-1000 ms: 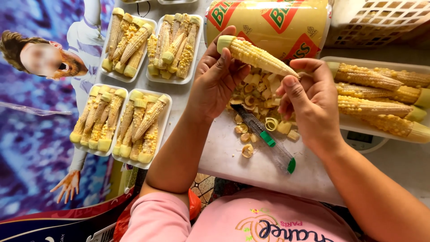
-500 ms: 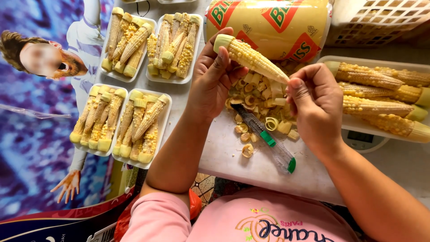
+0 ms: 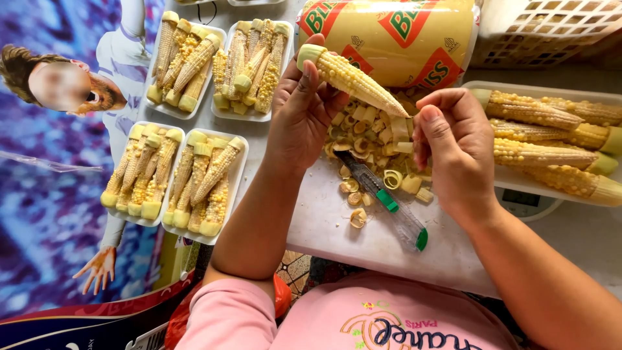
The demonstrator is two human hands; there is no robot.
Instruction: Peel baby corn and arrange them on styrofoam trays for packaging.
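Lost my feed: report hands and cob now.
Left hand grips baby corn cob. Right hand pinches its tip. Knife lies on board, untouched.

A pale yellow baby corn cob (image 3: 353,81), its cut greenish stem end up at the left and its narrow tip slanting down to the right, is held in the air just above the heap of cut stem slices (image 3: 372,146), close in front of the big yellow roll.

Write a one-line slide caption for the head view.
Left hand holds a baby corn cob over a white cutting board while the right hand pinches its tip.
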